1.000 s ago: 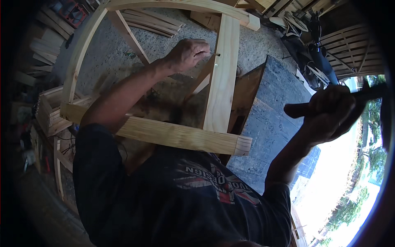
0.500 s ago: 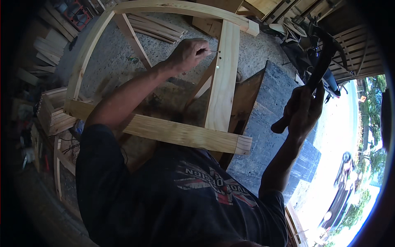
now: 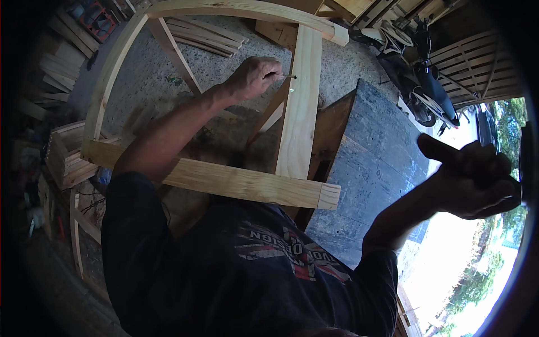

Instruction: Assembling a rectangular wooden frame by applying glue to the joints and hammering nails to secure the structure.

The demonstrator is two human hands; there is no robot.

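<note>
The left hand [image 3: 255,77] pinches a thin rod [image 3: 287,76] in its fingers, tip at the pale board [image 3: 300,115] of a wooden frame [image 3: 241,182], while the raised right hand [image 3: 474,178] grips a dark handle [image 3: 434,148]

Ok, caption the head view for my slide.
Left hand pinching a thin rod at a wooden frame, right hand gripping a dark handle.

Left fingers [image 3: 272,68] pinch thin rod [image 3: 287,76]; right fingers [image 3: 487,160] grip handle [image 3: 434,149].
</note>
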